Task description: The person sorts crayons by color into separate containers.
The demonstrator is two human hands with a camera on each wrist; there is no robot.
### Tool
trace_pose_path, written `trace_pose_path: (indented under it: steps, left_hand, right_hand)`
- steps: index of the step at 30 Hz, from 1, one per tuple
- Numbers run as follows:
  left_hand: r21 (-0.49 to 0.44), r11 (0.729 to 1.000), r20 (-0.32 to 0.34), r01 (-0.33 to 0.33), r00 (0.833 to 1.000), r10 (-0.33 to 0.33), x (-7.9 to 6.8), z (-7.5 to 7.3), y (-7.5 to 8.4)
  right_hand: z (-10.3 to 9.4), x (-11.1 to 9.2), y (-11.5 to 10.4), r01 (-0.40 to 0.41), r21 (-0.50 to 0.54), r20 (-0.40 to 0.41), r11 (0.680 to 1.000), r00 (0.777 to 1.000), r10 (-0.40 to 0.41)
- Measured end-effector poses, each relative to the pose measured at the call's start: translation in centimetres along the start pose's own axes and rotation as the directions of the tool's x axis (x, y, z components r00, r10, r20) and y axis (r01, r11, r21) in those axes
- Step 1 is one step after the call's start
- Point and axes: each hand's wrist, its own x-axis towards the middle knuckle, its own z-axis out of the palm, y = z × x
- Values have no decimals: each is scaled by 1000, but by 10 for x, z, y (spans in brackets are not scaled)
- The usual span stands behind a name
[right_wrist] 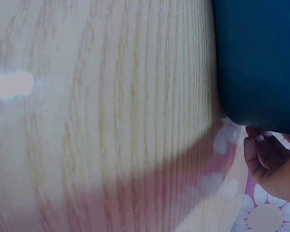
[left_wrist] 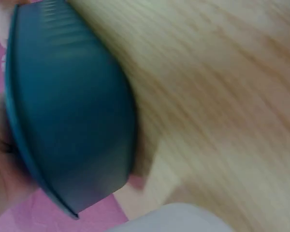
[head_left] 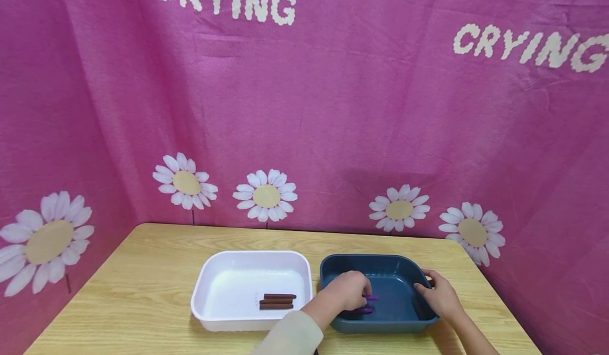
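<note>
My left hand (head_left: pixel 349 290) reaches over the near wall of a dark blue tray (head_left: pixel 397 326), fingers curled down inside it. It pinches a thin purple stick (head_left: pixel 372 298) whose end shows past the fingertips. A second purple stick (head_left: pixel 365 310) lies just below on the tray floor, partly hidden by the hand. At the tray's right end, my right hand (head_left: pixel 443 296) grips the rim, thumb inside and fingers outside. In the right wrist view, bent fingers (right_wrist: pixel 263 150) show against the tray's outer wall (right_wrist: pixel 261 67). The left wrist view is blurred, with the tray's outer side (left_wrist: pixel 77 106) filling its left half.
To the left stands a white tray (head_left: pixel 252 324) with several brown sticks (head_left: pixel 277 302) lying side by side at its right. Both trays sit on a light wooden table (head_left: pixel 128 291). A pink curtain (head_left: pixel 323 106) with daisies hangs behind and at the sides.
</note>
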Motion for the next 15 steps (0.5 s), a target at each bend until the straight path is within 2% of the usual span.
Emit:
trace_pose_path:
  steps: [5,15]
  left_hand:
    - [12,1000,-6,17,1000,-17,-1,10,-5]
    - [58,997,-13,45,999,-44,1,17,-6]
  right_hand:
    - [1,-1,1,-2,9,-4,1000,1000,2]
    - [1,0,1,2,-1,-14,1000,1000,-2]
